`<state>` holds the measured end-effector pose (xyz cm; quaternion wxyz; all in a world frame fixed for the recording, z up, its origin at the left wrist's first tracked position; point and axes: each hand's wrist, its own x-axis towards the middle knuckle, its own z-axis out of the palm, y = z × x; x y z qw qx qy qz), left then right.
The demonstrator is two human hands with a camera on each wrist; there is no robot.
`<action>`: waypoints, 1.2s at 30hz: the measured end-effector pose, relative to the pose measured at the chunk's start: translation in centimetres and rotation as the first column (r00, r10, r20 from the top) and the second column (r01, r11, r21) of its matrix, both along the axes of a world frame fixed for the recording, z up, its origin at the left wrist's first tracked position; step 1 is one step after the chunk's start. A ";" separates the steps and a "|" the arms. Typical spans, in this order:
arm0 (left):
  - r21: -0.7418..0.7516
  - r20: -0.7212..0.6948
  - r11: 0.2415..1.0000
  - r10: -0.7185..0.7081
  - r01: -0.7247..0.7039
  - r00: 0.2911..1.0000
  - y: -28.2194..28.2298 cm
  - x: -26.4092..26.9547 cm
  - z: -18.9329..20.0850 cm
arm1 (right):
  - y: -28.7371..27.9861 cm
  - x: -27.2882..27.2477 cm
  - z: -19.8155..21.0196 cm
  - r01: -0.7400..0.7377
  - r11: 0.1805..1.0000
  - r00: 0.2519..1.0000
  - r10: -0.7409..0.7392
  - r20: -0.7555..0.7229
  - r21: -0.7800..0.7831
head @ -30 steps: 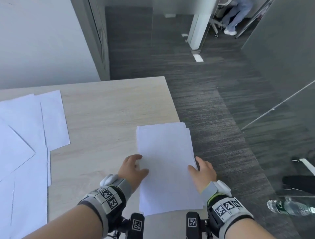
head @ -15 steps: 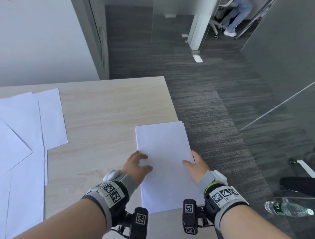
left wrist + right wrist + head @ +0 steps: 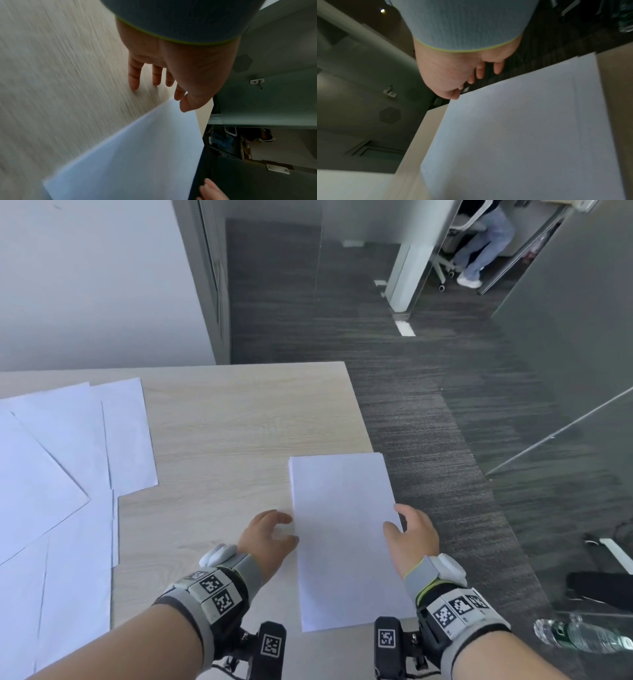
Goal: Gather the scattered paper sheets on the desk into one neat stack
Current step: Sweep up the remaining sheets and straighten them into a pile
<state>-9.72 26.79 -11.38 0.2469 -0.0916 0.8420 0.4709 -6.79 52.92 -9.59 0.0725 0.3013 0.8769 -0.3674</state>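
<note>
A: Where is the head view?
B: Above, facing forward and down over the desk (image 3: 239,419).
A: And the wrist views?
B: Close, low, facing along the fingers; both share the paper stack (image 3: 133,155).

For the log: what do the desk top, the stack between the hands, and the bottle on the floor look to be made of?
Desk: pale wood-grain surface, matte; likely laminate, though solid wood cannot be ruled out. Stack: plain white paper, matte, with thin sheet edges slightly offset at the far end. Bottle: clear plastic by the look, glossy with highlights and a dark label; it lies on its side on grey carpet.
</note>
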 end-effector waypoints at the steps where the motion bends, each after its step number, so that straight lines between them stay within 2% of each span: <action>1: -0.039 -0.019 0.999 0.000 -0.001 1.000 -1.1 0.0 -0.1 | -0.6 -0.3 0.4 -0.028 1.000 0.999 0.028 -0.022 0.001; 6: -0.161 -0.081 0.978 0.120 -0.132 0.989 -9.8 0.2 0.0 | -6.7 -2.4 1.5 -0.207 0.975 0.978 0.203 -0.057 -0.079; 11: -0.281 -0.126 0.929 0.212 -0.239 0.969 -20.7 1.9 0.4 | -16.6 -3.8 0.7 -0.409 0.901 0.911 0.413 -0.005 -0.146; 13: -0.356 -0.141 0.902 0.205 -0.243 0.968 -24.5 2.6 0.4 | -20.1 -3.8 0.3 -0.472 0.860 0.873 0.487 0.033 -0.197; 16: -0.485 -0.061 0.845 0.224 -0.225 0.973 -30.6 3.8 0.4 | -25.5 -3.6 -0.6 -0.524 0.810 0.829 0.556 0.062 -0.263; 18: -0.558 -0.006 0.804 0.244 -0.206 0.970 -35.1 4.7 0.3 | -29.5 -3.7 -1.3 -0.508 0.803 0.825 0.558 0.095 -0.312; 21: -0.642 0.049 0.756 0.208 -0.129 0.977 -39.3 5.0 0.1 | -33.7 -3.8 -2.0 -0.411 0.816 0.857 0.498 0.133 -0.407; 24: -0.660 0.134 0.751 0.094 0.018 0.987 -41.8 5.1 0.0 | -37.1 -3.9 -1.8 -0.272 0.829 0.897 0.402 0.183 -0.488; 28: -0.653 0.125 0.751 -0.021 0.098 0.992 -42.8 5.5 -0.3 | -40.5 -4.2 -1.8 -0.116 0.836 0.918 0.297 0.265 -0.536; 33: -0.691 0.110 0.706 -0.111 0.156 0.988 -42.3 5.5 -0.2 | -43.2 -4.4 -1.9 0.034 0.835 0.942 0.157 0.297 -0.550; 36: -0.682 0.157 0.700 -0.142 0.211 0.977 -42.5 5.5 0.0 | -43.9 -4.2 -2.2 0.049 0.859 0.951 0.115 0.287 -0.510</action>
